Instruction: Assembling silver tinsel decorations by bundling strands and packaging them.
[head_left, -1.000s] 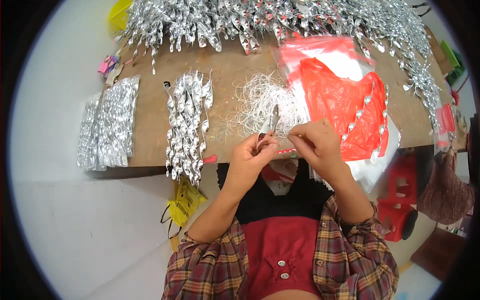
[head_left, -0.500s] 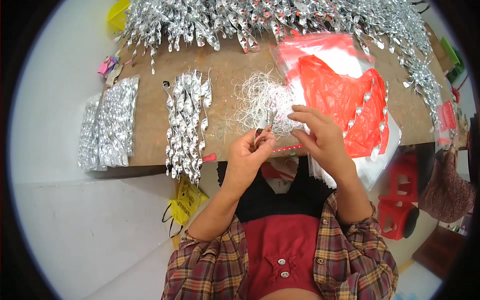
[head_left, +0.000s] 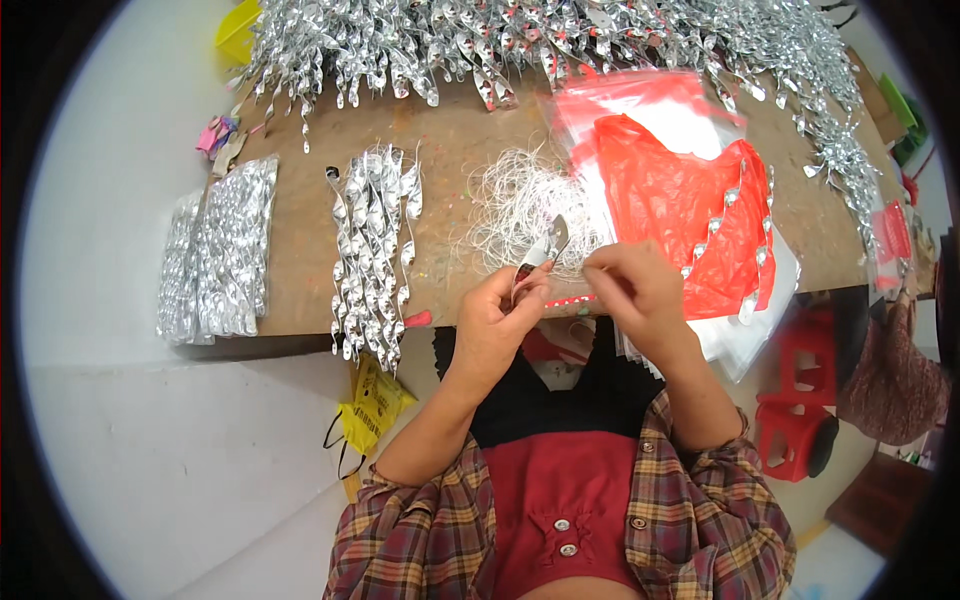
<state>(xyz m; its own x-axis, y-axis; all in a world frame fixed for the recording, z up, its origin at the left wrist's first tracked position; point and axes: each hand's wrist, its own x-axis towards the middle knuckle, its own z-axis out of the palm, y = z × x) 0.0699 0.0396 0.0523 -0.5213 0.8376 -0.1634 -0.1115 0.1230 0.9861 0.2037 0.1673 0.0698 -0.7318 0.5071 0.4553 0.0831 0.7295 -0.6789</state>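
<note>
My left hand is closed around a short, shiny silver twisted strip. Its rounded tip points up and away from my fingers, and a dark reddish reflection shows on the part near them. To the right, my right hand has its fingers curled together in a pinch; whatever they hold, if anything, is too small to see. Just beyond both hands lies a loose tangle of thin white string on the brown table. The silver strip overlaps the tangle in view.
A red plastic bag with two twisted strips lies right, over clear bags. Silver spirals overhang the table edge at left, beside packed spirals. A large heap of silver spirals fills the far side. Red stools stand lower right.
The silver strip in my left hand has swung toward the right and now shows its flat side. My right hand has gone from spread fingers to a pinch, slightly lower.
</note>
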